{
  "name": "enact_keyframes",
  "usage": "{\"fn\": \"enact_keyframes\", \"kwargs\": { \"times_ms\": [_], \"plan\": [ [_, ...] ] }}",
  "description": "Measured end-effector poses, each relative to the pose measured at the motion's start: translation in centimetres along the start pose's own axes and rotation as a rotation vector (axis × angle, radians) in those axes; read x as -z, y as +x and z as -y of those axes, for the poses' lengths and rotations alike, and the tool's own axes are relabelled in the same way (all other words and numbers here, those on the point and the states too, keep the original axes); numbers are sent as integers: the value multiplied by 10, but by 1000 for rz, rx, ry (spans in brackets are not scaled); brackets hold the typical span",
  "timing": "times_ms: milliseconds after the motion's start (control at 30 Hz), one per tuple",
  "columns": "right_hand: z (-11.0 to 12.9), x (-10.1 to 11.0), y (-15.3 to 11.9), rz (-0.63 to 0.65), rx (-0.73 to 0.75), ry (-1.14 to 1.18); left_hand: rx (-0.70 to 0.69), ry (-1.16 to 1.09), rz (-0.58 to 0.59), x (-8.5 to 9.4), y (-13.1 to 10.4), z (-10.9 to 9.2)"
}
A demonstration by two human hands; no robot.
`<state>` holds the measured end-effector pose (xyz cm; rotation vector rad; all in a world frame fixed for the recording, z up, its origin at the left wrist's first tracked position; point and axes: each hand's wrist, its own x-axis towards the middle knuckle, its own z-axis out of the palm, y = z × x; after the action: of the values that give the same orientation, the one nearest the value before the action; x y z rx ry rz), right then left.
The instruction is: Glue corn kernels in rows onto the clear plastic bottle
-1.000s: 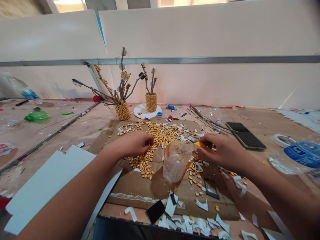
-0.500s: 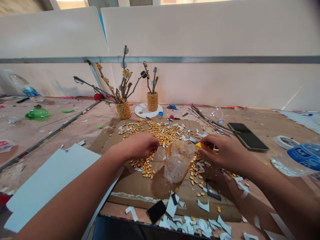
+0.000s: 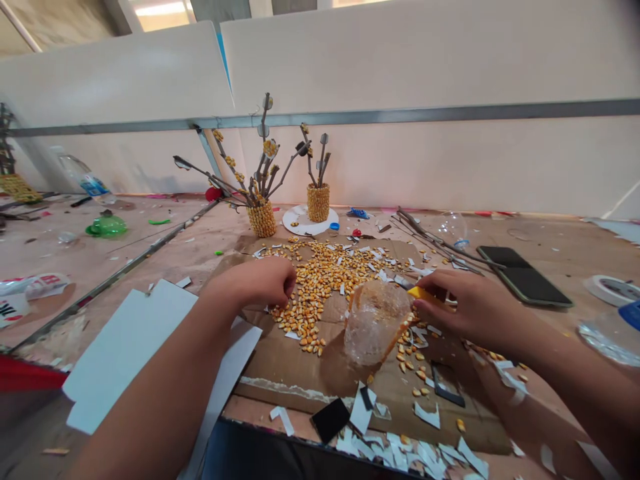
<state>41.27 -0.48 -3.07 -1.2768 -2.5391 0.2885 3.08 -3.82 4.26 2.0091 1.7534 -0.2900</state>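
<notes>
My right hand (image 3: 463, 303) is closed around a yellow utility knife (image 3: 423, 293), its front end pointing left above the clear plastic cup-like piece (image 3: 373, 330). That piece stands on a cardboard sheet (image 3: 280, 363), with corn kernels stuck along its right side. My left hand (image 3: 273, 279) hovers at the left edge of the loose corn kernels (image 3: 325, 270), fingers curled together; whatever they may hold is hidden. White paper scraps lie among the kernels.
Behind the kernels stand two corn-covered pots (image 3: 263, 219) holding twigs, one on a white disc (image 3: 295, 219). Twigs (image 3: 435, 241) and a phone (image 3: 525, 275) lie to the right. White sheets (image 3: 133, 340) lie left. A black square (image 3: 330, 420) and paper scraps lie in front.
My left hand has moved left, away from the plastic piece. My right hand keeps the knife beside it. The view has shifted slightly left.
</notes>
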Motion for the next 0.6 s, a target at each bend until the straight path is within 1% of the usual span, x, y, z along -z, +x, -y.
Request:
{"fn": "enact_keyframes", "kwargs": {
  "times_ms": [133,200,400,600],
  "plan": [
    [0,1,0,-7,4,13,-17,-10,74,-6,-3,-9],
    [0,2,0,-7,13,21,-38,-2,85,-7,-4,-10],
    [-2,2,0,11,13,28,-88,41,48,-13,-6,-11],
    [-4,0,0,-7,29,36,-82,71,-12,-22,1,-9]
  ]
}}
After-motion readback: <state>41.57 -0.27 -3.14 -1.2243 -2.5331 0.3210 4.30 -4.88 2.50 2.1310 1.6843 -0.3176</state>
